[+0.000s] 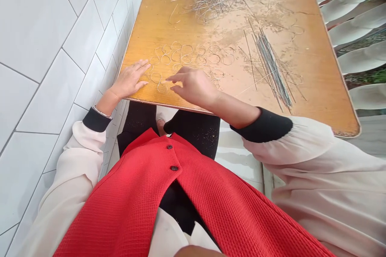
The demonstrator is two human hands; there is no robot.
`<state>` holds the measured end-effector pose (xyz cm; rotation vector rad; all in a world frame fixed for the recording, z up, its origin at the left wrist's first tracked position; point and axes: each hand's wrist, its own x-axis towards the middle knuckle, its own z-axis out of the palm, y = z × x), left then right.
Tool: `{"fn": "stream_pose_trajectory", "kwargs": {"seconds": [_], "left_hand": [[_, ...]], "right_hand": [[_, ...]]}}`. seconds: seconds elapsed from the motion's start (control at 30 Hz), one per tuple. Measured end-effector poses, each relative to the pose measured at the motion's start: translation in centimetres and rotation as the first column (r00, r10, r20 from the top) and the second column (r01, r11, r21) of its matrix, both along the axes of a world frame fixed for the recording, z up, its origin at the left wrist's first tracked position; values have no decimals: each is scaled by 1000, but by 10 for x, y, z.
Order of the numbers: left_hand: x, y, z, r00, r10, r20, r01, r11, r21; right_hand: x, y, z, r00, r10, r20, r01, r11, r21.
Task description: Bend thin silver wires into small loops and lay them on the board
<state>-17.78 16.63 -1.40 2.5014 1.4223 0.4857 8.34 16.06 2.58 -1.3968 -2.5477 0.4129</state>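
Observation:
Several thin wires bent into curved loops (214, 59) lie in rows on the near left part of the wooden table (141, 20). My left hand (128, 80) rests flat at the table's left edge, fingers stretched out, touching or just beside the leftmost loops. Over the nearer loops is my right hand (193, 84), its thumb and index finger apart with nothing visible between them. A bent wire (162, 87) lies just left of its fingertips. The right hand hides some of the loops under it.
A bundle of straight wires (271, 68) lies on the right side of the table, with a few loose ones around it. A tangled heap of wire (220, 2) sits at the far side. A tiled wall (81, 48) runs close along the left; white balusters (356, 24) stand on the right.

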Motion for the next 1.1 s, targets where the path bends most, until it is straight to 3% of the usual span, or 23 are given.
{"fn": "stream_pose_trajectory", "kwargs": {"seconds": [0.13, 0.23, 0.5, 0.7, 0.87, 1.1], "left_hand": [[3, -1, -6, 1000, -18, -14, 18, 1000, -7], [6, -7, -7, 999, 14, -51, -14, 1000, 3], [24, -27, -10, 992, 104, -68, -97, 990, 102], [28, -31, -15, 988, 141, -57, -131, 979, 155], [42, -26, -10, 978, 176, -113, -158, 975, 153], [54, -24, 1, 964, 204, -170, -187, 976, 111]], "right_hand": [[-17, -9, 6, 960, 121, 252, -110, 992, -58], [-24, -10, 3, 943, 94, 320, -79, 995, -57], [-28, -27, -12, 937, -94, 337, 84, 995, 45], [-28, -24, -23, 938, -85, 337, 60, 995, 84], [-27, -11, -29, 946, -90, 310, 69, 995, 78], [-37, -11, -20, 933, -121, 338, 108, 993, 58]]}}
